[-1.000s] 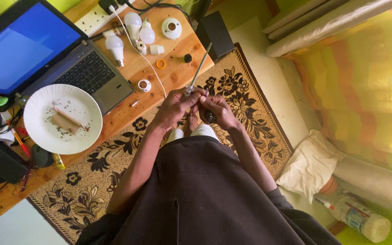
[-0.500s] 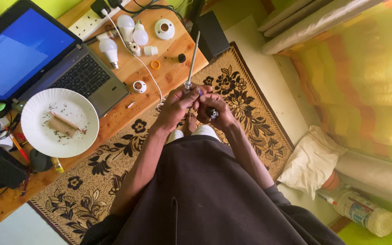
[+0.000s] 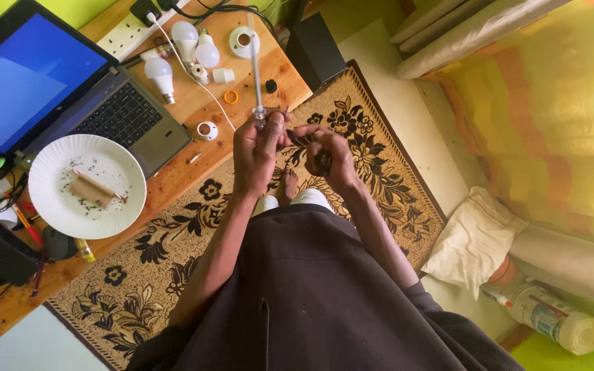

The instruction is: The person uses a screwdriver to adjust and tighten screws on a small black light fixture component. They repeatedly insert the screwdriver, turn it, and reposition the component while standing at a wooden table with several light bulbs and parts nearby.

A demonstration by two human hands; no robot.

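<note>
**Both hands up over rug, tool in left, small dark part in right**

Left hand (image 3: 259, 144) was raised w/ forearm running up from lap, fingers wrapped tight round the handle of a screwdriver (image 3: 256, 75); its metal shaft pointed away over the wooden table (image 3: 173, 185). Right hand (image 3: 328, 154) sat just beside it, curled narrow round a small dark part (image 3: 324, 161); exact kind of part couldn't be told. Hands near each other, thumbs almost meeting, both above the patterned rug (image 3: 379, 158).

On the table: 3 white bulbs (image 3: 185, 41) by a white power strip (image 3: 128, 36), a white round fitting (image 3: 243, 41), orange ring (image 3: 231, 97), open laptop (image 3: 49, 89) w/ blue screen, white paper plate (image 3: 53, 206) w/ scraps. Bottom right, on the floor: a cylindrical container (image 3: 551, 319) lying on its side, label w/ red and blue marks, beside a white cloth bundle (image 3: 472, 240).
</note>
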